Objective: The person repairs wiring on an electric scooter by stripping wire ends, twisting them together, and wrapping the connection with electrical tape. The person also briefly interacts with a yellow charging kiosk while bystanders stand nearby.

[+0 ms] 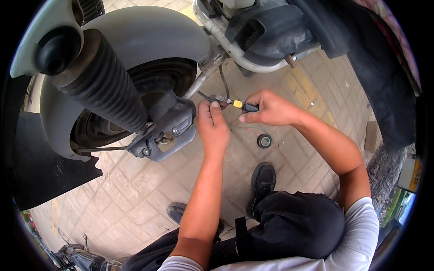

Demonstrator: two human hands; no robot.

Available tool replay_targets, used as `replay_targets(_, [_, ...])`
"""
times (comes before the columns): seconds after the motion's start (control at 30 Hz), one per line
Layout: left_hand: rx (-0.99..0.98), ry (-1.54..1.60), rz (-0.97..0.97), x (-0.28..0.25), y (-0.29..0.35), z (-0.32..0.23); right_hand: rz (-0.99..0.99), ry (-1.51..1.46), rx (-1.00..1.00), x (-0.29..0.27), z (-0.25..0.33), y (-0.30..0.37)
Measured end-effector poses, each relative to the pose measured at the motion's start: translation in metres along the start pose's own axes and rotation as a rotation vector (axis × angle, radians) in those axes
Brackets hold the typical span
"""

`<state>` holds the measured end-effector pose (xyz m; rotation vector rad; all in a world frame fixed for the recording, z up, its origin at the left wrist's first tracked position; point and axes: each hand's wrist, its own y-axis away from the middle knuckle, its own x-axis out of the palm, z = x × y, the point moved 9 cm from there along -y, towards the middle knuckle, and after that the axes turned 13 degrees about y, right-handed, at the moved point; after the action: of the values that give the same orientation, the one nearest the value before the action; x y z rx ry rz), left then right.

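Observation:
Beside the front wheel (174,72) of a motorbike or three-wheeler, my left hand (214,124) pinches a black cable (204,95) between thumb and fingers. My right hand (271,107) is closed round the black-and-yellow handles of a pair of pliers (244,105). The metal jaws point left and meet the cable at my left fingertips; whether they bite on it is too small to tell. Another stretch of dark cable (224,80) runs up from there toward the vehicle. Below my right hand, thin red and green wires (247,128) trail near a roll of black tape (264,141) on the paving.
A ribbed rubber fork boot (106,77) and a dark bracket (174,124) stand close left of my left hand. Overhead right sits a dark housing on a pale tube frame (271,36). My black shoes (263,178) rest on the brick paving (149,187). A small block (371,135) lies at the right.

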<state>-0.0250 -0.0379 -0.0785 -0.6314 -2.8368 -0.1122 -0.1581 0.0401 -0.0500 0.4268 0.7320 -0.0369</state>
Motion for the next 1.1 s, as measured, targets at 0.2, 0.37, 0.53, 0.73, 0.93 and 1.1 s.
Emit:
replay_targets(0.2, [-0.134,0.131,-0.068,-0.009,0.002,0.012,-0.109,0.265,-0.134,-0.007,0.017,0.003])
replay_targets(0.37, [-0.197,0.327,-0.127,-0.01,0.002,0.024,-0.386,0.643,-0.288,-0.013,0.041,0.019])
replay_targets(0.53, [-0.161,0.222,-0.097,-0.008,0.004,0.018,-0.447,0.863,-0.27,-0.017,0.05,0.023])
replay_targets(0.73, [-0.134,0.212,-0.081,-0.007,0.003,0.013,-0.469,0.835,-0.308,-0.013,0.055,0.021])
replay_targets(0.93, [-0.147,0.237,-0.063,-0.007,0.001,0.015,-0.431,0.83,-0.273,-0.012,0.054,0.019])
replay_targets(1.1, [-0.203,0.333,-0.078,-0.001,-0.001,0.019,-0.464,0.705,-0.266,-0.016,0.049,0.021])
